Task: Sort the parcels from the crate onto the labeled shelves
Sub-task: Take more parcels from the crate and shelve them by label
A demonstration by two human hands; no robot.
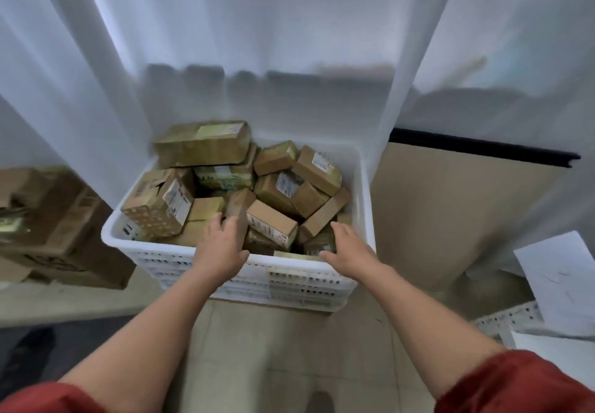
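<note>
I note white crate [289,287] of parcels [203,148] on tiled floor [257,348], white curtain [225,26] behind. Left hand [222,242] on upright parcel [240,203], grip unclear. Right hand [347,247] spread, holding nothing, above crate's near rim.

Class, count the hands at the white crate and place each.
2. The left hand touches an upright parcel front-centre in the crate; the right hand is over parcels at its front right.
</note>
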